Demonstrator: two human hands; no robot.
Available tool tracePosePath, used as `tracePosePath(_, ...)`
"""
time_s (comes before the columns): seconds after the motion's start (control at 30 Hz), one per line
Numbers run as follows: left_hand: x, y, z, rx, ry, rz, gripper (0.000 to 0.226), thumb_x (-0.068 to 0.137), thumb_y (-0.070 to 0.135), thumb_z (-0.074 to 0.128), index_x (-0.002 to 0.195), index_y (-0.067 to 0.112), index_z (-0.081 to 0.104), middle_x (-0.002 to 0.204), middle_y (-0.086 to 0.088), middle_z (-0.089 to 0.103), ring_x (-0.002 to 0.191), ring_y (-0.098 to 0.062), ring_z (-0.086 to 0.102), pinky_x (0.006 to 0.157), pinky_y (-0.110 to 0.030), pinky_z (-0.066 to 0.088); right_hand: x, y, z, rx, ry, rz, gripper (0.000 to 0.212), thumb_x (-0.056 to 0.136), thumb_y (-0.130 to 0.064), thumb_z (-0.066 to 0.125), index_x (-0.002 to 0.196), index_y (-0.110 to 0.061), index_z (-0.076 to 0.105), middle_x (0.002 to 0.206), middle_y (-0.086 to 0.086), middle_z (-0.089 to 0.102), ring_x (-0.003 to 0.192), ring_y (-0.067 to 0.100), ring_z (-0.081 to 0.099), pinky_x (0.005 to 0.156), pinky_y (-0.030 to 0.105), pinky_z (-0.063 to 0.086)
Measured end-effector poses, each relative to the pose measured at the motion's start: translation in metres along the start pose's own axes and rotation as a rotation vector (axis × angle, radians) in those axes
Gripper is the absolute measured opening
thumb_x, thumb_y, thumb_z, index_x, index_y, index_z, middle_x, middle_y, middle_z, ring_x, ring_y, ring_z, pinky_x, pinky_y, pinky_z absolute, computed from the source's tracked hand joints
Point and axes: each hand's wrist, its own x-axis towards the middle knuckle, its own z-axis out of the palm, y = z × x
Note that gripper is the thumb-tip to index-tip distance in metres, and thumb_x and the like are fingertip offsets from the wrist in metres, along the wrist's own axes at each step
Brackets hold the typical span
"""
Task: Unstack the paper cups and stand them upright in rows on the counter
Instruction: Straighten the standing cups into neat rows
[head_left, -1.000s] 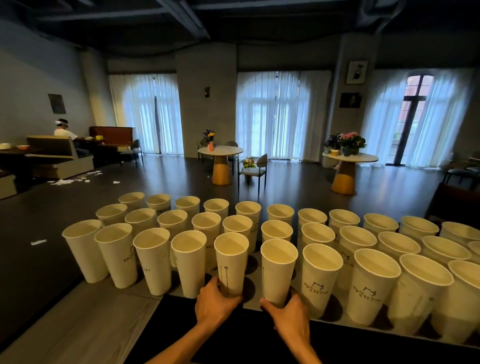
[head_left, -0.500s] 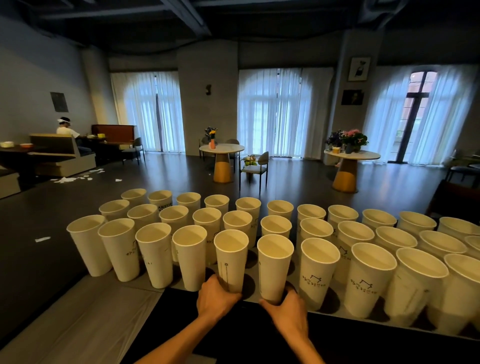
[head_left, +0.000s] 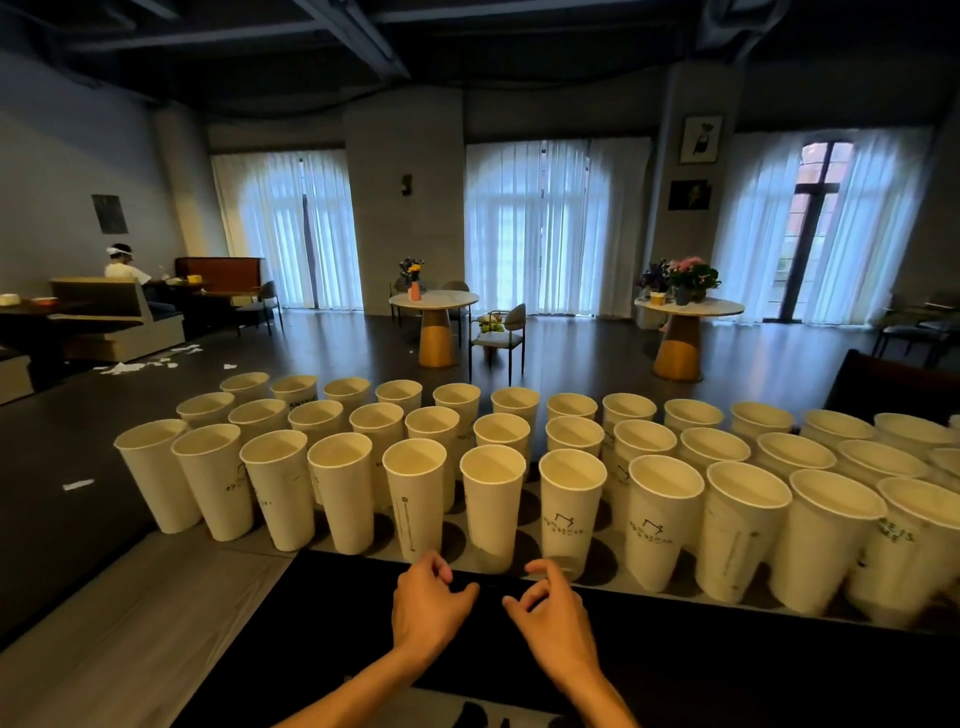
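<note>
**Cups in rows, both hands free**

The paper cups (head_left: 491, 506) stand upright, mouths up, in three rows across the grey surface (head_left: 130, 613). Front row runs left to right approx. along the near edge; some cups carry small dark print on the side. Rows behind sit close, rims nearly touching. Far-right cups are blurred.

Left hand (head_left: 428, 605) sits just below the front row, w/ fingers loosely curled, grip empty, fingertips near the base of the plain cup. Right hand (head_left: 553, 610) sits beside it, fingers half-curled and spread, grip empty; its index tip is near the base of the printed cup (head_left: 570, 512). Contact w/ either cup cannot be told. Hands are apart, over a dark strip (head_left: 727, 654) at the near edge.

Beyond: dark floor, two round tables (head_left: 434, 300) w/ flowers, curtained windows (head_left: 537, 223), a seated person (head_left: 122, 265) at far left.
</note>
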Motion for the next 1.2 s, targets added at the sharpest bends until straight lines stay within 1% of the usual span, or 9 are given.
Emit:
tracePosePath(0.17,-0.041,0.023,0.039,0.016,-0.036,0.139,0.03,0.072,0.037,0.083,0.079,0.026,0.057,0.063,0.002,0.065,0.058,-0.007,0.063,0.059,-0.029,0.058,-0.019,0.027,-0.03,-0.006,0.002,-0.088,0.035,0.083,-0.033,0.075,0.111,-0.035,0.055,0.083,-0.007,0.068,0.073,0.002,0.066,0.071,0.023,0.059)
tracePosePath(0.4,-0.068,0.059,0.087,0.007,-0.077,0.174,0.066,0.072,0.044,0.085,0.127,0.022,0.054,0.071,0.005,0.068,0.066,-0.003,0.067,0.067,-0.026,0.06,-0.042,0.072,-0.091,0.028,0.291,-0.074,0.02,0.083,-0.035,0.076,0.095,-0.031,0.06,0.074,-0.009,0.063,0.066,0.003,0.062,0.06,0.019,0.055)
tracePosePath(0.57,-0.062,0.074,0.112,-0.028,-0.065,0.094,0.093,0.07,0.045,0.086,0.144,0.014,0.04,0.079,0.003,0.067,0.074,-0.009,0.067,0.075,-0.033,0.06,-0.042,0.104,-0.127,0.05,0.368,0.017,0.047,0.081,-0.039,0.077,0.119,-0.026,0.053,0.076,-0.009,0.064,0.075,0.001,0.062,0.067,0.014,0.047)
tracePosePath(0.67,-0.053,0.078,0.118,-0.02,-0.076,0.083,0.093,0.068,0.048,0.086,0.142,0.014,0.041,0.087,0.001,0.069,0.081,-0.012,0.068,0.081,-0.039,0.061,-0.03,0.112,-0.138,0.034,0.306,0.074,0.072,0.079,-0.046,0.076,0.139,-0.021,0.044,0.082,-0.006,0.068,0.085,0.005,0.065,0.082,0.025,0.053)
tracePosePath(0.73,-0.048,0.082,0.12,-0.024,-0.07,0.074,0.092,0.066,0.049,0.087,0.139,0.015,0.043,0.11,-0.005,0.07,0.098,-0.02,0.069,0.088,-0.044,0.059,-0.016,0.115,-0.139,0.014,0.298,0.111,0.089,0.072,-0.058,0.076,0.144,-0.023,0.037,0.101,-0.002,0.071,0.097,0.013,0.067,0.089,0.035,0.056)
tracePosePath(0.8,-0.039,0.086,0.119,-0.031,-0.069,0.054,0.093,0.063,0.049,0.089,0.138,0.016,0.043,0.131,-0.009,0.062,0.118,-0.029,0.062,0.096,-0.049,0.055,-0.002,0.108,-0.134,0.01,0.285,0.152,0.1,0.067,-0.065,0.075,0.147,-0.025,0.032,0.115,0.003,0.069,0.096,0.016,0.07,0.081,0.036,0.06)
tracePosePath(0.87,-0.035,0.088,0.119,-0.023,-0.082,0.051,0.096,0.061,0.048,0.09,0.138,0.016,0.043,0.139,-0.01,0.058,0.127,-0.031,0.057,0.099,-0.05,0.053,0.004,0.097,-0.132,0.022,0.273,0.191,0.099,0.07,-0.059,0.078,0.149,-0.023,0.03,0.121,0.006,0.067,0.072,0.008,0.072,0.059,0.025,0.059)
tracePosePath(0.93,-0.025,0.084,0.118,0.0,-0.101,0.069,0.1,0.059,0.052,0.09,0.139,0.017,0.042,0.14,-0.008,0.057,0.129,-0.03,0.056,0.1,-0.05,0.053,0.012,0.085,-0.126,0.024,0.279,0.22,0.096,0.073,-0.05,0.08,0.149,-0.02,0.03,0.127,0.006,0.062,0.058,0.004,0.069,0.053,0.023,0.058)
tracePosePath(1.2,0.006,0.073,0.122,-0.01,-0.169,0.183,0.095,0.055,0.061,0.085,0.136,0.023,0.053,0.131,-0.002,0.066,0.122,-0.023,0.062,0.096,-0.045,0.055,0.041,0.071,-0.108,0.019,0.364,0.309,0.077,0.07,-0.041,0.085,0.132,-0.019,0.047,0.099,0.002,0.07,0.051,0.007,0.068,0.044,0.027,0.057)
